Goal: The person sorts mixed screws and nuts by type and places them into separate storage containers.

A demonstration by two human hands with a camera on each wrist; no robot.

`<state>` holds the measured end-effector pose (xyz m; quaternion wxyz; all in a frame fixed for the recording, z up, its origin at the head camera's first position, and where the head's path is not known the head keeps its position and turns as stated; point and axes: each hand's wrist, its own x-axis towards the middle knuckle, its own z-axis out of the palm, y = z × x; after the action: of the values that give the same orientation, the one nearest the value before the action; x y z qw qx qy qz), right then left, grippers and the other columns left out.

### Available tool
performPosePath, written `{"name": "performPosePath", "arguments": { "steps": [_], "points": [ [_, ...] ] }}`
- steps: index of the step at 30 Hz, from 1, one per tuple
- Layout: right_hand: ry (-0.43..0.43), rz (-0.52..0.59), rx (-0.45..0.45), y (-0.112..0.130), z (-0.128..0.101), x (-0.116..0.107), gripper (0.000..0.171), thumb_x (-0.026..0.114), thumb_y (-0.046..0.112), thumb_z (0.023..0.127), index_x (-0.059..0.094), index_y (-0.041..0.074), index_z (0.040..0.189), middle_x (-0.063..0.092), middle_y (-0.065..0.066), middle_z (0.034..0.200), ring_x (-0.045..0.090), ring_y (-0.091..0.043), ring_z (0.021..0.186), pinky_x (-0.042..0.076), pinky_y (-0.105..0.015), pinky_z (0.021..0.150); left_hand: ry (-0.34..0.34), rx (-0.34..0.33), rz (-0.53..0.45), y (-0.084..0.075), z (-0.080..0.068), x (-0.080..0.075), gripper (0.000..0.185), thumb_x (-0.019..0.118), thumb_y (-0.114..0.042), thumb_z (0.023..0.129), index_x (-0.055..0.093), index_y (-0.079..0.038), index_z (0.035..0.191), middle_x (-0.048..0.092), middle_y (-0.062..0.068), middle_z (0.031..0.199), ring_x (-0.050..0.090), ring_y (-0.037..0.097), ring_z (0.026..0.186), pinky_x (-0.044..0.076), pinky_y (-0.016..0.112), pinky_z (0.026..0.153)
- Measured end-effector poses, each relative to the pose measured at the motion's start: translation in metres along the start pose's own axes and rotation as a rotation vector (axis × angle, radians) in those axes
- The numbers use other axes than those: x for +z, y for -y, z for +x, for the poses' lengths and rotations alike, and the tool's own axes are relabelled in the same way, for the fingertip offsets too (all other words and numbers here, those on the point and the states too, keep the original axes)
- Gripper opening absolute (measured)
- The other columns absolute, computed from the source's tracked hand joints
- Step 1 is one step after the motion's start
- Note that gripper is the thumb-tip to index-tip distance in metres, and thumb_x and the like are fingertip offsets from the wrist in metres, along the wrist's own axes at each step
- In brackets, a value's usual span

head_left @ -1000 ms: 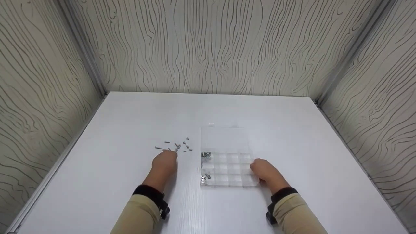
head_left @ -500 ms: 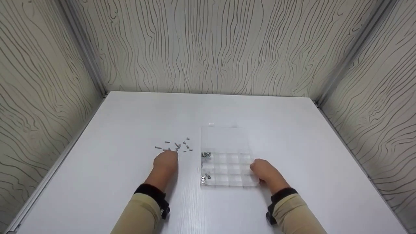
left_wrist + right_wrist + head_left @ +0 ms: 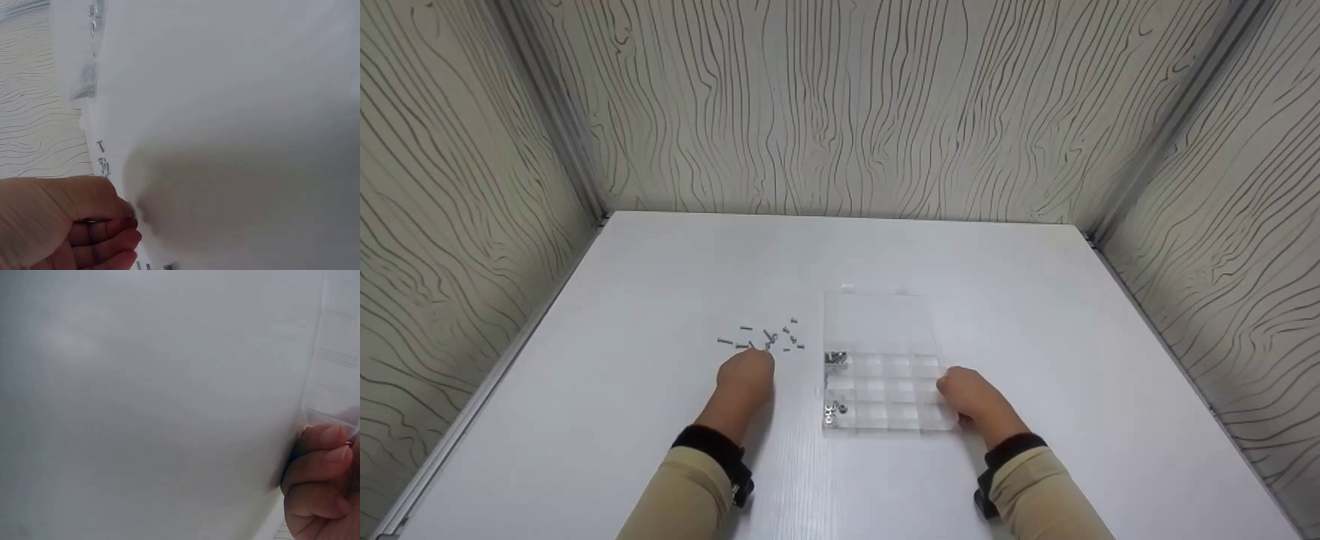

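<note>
Several small metal screws [image 3: 769, 337] lie scattered on the white table, just left of a clear compartment box [image 3: 896, 390]. My left hand [image 3: 746, 375] sits at the near edge of that scatter. In the left wrist view its thumb and curled fingers [image 3: 112, 230] pinch together at the table around a tiny grey speck that looks like a screw. Two more screws [image 3: 102, 154] lie just beyond. My right hand [image 3: 964, 397] grips the box's right edge, its fingers [image 3: 320, 467] curled against the clear corner [image 3: 334, 416].
The box's clear lid [image 3: 877, 322] lies open and flat behind it. Metal bits fill its far left cell [image 3: 835, 358] and nuts its near left cell [image 3: 834, 411]. Wood-grain walls [image 3: 840, 112] enclose the table on three sides.
My left hand has crept slightly to the right and nearer to me at the edge of the screws. The right hand and the box have stayed put.
</note>
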<state>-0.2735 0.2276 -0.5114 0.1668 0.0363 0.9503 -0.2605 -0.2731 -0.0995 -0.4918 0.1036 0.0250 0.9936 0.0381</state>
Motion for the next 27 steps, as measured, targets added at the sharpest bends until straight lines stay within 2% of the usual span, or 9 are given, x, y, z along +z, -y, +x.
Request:
{"name": "performPosePath", "arguments": {
  "steps": [8,10,14,18,22,27],
  "points": [
    [0.007,-0.020,0.004,0.000,0.000,-0.001,0.027,0.037,0.014,0.093,0.055,-0.006,0.096,0.052,-0.010,0.074,0.050,-0.022,0.063,0.042,-0.027,0.049,-0.058,0.072,-0.120,-0.024,-0.001,-0.007,0.031,0.068,-0.012,0.075,0.064,-0.008,0.106,0.065,0.009,0.101,0.061,0.024,0.095,0.051,0.039,0.082],
    [0.010,-0.015,0.006,0.000,0.000,-0.001,0.027,0.037,0.014,0.092,0.055,-0.006,0.096,0.052,-0.010,0.075,0.050,-0.022,0.063,0.042,-0.027,0.049,-0.075,0.115,-0.146,-0.030,-0.001,-0.010,0.029,0.070,-0.011,0.073,0.065,-0.008,0.102,0.066,0.008,0.093,0.062,0.024,0.090,0.052,0.038,0.078],
    [0.014,0.007,0.019,0.000,0.001,0.000,0.026,0.038,0.013,0.092,0.054,-0.006,0.097,0.052,-0.011,0.075,0.049,-0.022,0.062,0.041,-0.027,0.047,-0.108,0.237,-0.165,-0.040,-0.002,-0.014,0.013,0.068,-0.009,0.072,0.061,-0.011,0.082,0.060,0.001,0.073,0.058,0.019,0.072,0.050,0.032,0.063],
    [0.013,0.021,0.025,0.000,0.000,0.000,0.025,0.038,0.014,0.092,0.054,-0.005,0.095,0.051,-0.011,0.073,0.049,-0.022,0.059,0.041,-0.026,0.045,-0.131,0.328,-0.179,-0.048,-0.003,-0.014,0.015,0.068,-0.009,0.074,0.054,-0.015,0.072,0.052,-0.005,0.065,0.049,0.014,0.062,0.044,0.027,0.055],
    [0.008,0.023,0.023,0.001,-0.002,-0.001,0.023,0.038,0.014,0.092,0.053,-0.003,0.092,0.051,-0.011,0.072,0.048,-0.021,0.056,0.041,-0.026,0.042,-0.160,0.343,-0.184,-0.055,-0.002,-0.011,0.014,0.067,-0.008,0.076,0.055,-0.015,0.073,0.051,-0.005,0.066,0.049,0.012,0.061,0.045,0.025,0.055],
    [0.009,0.002,0.011,0.001,-0.001,-0.001,0.023,0.038,0.014,0.092,0.053,-0.003,0.091,0.051,-0.011,0.070,0.049,-0.021,0.055,0.041,-0.026,0.042,-0.158,0.313,-0.198,-0.060,0.000,-0.008,0.011,0.067,-0.009,0.077,0.058,-0.015,0.078,0.053,-0.005,0.069,0.051,0.011,0.064,0.047,0.025,0.059]
  ]
}}
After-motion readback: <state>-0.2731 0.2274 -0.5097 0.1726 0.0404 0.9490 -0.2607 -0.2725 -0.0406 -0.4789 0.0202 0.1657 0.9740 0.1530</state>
